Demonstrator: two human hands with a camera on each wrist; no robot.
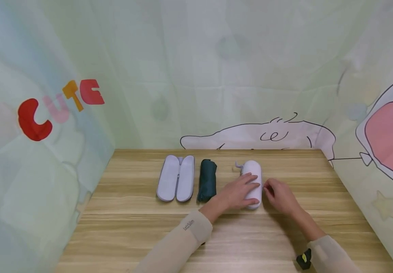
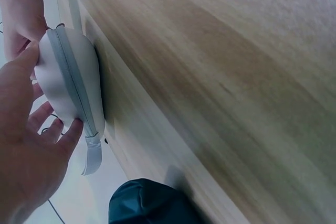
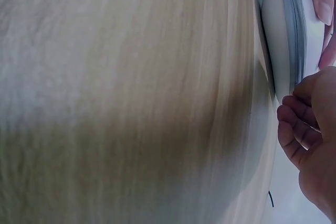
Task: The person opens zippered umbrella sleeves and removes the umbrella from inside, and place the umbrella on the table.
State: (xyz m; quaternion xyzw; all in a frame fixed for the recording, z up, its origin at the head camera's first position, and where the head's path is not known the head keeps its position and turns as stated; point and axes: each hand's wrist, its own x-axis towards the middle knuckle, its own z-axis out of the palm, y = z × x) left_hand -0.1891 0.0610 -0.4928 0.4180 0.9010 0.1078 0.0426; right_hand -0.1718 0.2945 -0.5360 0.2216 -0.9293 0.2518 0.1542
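A white zippered case (image 1: 252,167) lies lengthwise on the table, right of centre. My left hand (image 1: 237,192) spans its top, fingers spread across it and thumb toward the near end, holding it down. Along the case's side runs a grey zipper (image 2: 72,74), closed where it shows in the left wrist view. A grey strap loop (image 2: 93,156) sticks out at the far end. Close against the right side, my right hand (image 1: 279,195) has its fingers curled, thumb and forefinger pinched together at the zipper line. The pull between those fingertips is hidden.
Left of the case lies a dark green folded umbrella (image 1: 208,180) in its sleeve. Further left an unzipped case (image 1: 168,178) lies spread in two pale halves. The wooden table (image 1: 131,227) meets printed cloth walls (image 1: 196,76) at the back and sides.
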